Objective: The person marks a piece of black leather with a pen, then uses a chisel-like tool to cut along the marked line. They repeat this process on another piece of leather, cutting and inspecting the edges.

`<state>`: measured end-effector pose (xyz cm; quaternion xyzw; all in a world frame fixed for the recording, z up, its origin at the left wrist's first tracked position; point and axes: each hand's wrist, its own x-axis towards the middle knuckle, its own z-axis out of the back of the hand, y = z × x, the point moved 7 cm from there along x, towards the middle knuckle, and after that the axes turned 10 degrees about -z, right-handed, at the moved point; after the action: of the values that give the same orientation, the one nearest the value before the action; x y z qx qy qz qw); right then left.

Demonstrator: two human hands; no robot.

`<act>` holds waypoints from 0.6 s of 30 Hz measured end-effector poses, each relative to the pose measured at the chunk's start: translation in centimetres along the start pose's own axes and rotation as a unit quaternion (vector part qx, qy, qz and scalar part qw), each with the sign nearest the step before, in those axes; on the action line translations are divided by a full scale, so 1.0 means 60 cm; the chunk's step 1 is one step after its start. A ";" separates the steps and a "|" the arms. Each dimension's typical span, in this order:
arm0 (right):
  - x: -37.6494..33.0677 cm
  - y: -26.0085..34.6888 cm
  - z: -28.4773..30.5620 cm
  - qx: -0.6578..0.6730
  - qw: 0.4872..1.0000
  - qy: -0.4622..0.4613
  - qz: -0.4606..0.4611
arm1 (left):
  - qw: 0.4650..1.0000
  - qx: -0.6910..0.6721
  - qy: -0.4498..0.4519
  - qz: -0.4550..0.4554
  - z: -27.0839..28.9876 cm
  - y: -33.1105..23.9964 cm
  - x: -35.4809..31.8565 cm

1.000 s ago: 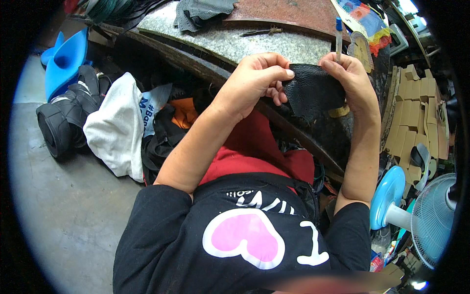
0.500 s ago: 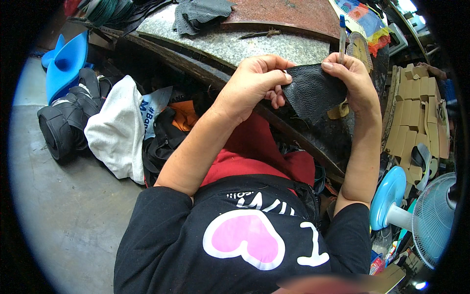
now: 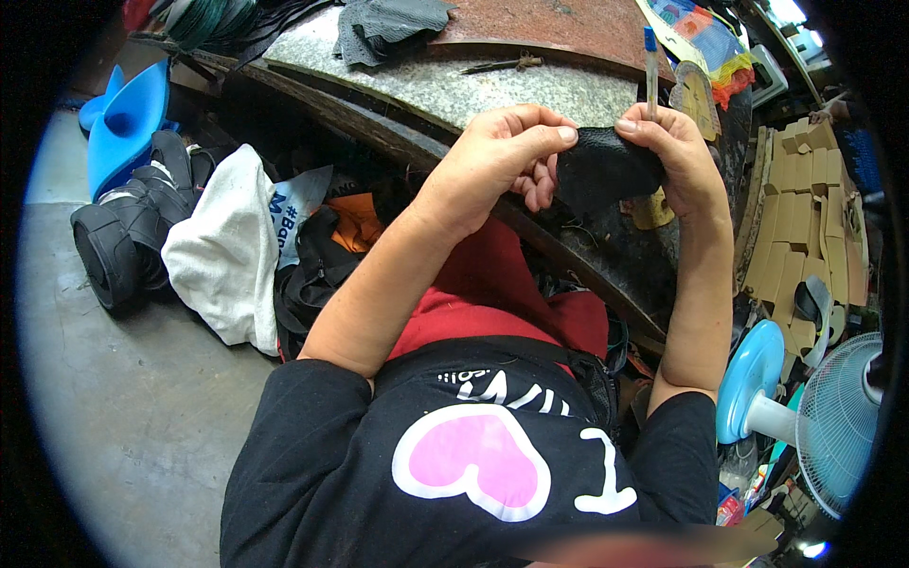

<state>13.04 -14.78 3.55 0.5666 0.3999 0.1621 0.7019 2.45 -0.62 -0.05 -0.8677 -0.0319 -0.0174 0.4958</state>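
Note:
Between my hands, above the bench edge, hangs a piece of black leather (image 3: 606, 175) with a folded top edge. My left hand (image 3: 511, 156) pinches its left upper corner between thumb and forefinger, the other fingers curled below. On the right side, my right hand (image 3: 674, 151) grips the opposite corner with the thumb on top. A pen (image 3: 650, 71) with a blue cap sticks upright out of my right hand, held among its fingers. Beyond the hands, a thin dark pointed tool (image 3: 502, 65) lies on the speckled stone slab (image 3: 407, 95).
Dark grey leather (image 3: 386, 28) lies on the slab's far left, beside a reddish board (image 3: 540, 28). A shoe-sole-shaped pattern (image 3: 696, 95) is just beyond my right hand. Stacked cardboard pieces (image 3: 791, 218) and a fan (image 3: 838, 421) stand at right; a white cloth (image 3: 227, 246) hangs at left.
The leather has tilted, its upper edge folding over and its grainy face turning away to show a dull dark side. My right hand and the pen have shifted slightly left.

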 end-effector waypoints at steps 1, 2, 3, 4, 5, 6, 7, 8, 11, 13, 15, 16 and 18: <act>-0.001 0.001 0.000 -0.001 1.000 -0.003 0.002 | 1.000 0.000 0.003 -0.009 -0.002 -0.002 0.001; -0.002 0.001 0.001 -0.001 1.000 -0.007 0.004 | 1.000 0.003 0.000 -0.003 -0.002 0.000 0.001; -0.002 0.001 0.001 -0.003 1.000 -0.011 0.005 | 1.000 0.002 0.002 -0.004 -0.003 0.000 0.001; -0.002 0.001 0.003 -0.005 1.000 -0.016 0.005 | 1.000 0.001 0.004 -0.006 -0.004 0.000 0.002; -0.002 0.001 0.004 -0.007 1.000 -0.020 0.006 | 1.000 -0.002 0.001 -0.002 -0.004 0.001 0.002; -0.002 0.001 0.004 -0.005 1.000 -0.012 0.006 | 1.000 -0.006 -0.003 0.003 -0.003 0.002 0.001; -0.001 0.001 0.004 -0.002 1.000 -0.005 0.007 | 1.000 -0.009 -0.007 0.007 -0.002 0.003 0.000; 0.000 0.002 0.003 0.006 1.000 0.004 0.011 | 1.000 -0.017 -0.003 0.007 -0.003 0.003 0.001; 0.001 0.002 0.005 0.010 1.000 0.012 0.015 | 0.999 -0.035 0.001 0.012 -0.002 0.003 -0.001; 0.001 0.002 0.004 0.012 1.000 0.017 0.017 | 0.999 -0.041 -0.003 0.019 -0.001 0.005 -0.002; 0.001 0.001 0.004 0.016 1.000 0.019 0.018 | 0.999 -0.045 -0.002 0.021 0.000 0.006 -0.002; 0.001 0.001 0.004 0.017 0.999 0.019 0.020 | 0.999 -0.046 -0.003 0.021 0.000 0.006 -0.002; 0.002 0.000 0.004 0.022 0.999 0.018 0.018 | 1.000 -0.028 -0.003 0.010 0.000 0.006 -0.002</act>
<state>13.31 -14.83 3.52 0.5857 0.4058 0.1761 0.6792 2.36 -0.79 -0.34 -0.8815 -0.0243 -0.0104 0.4714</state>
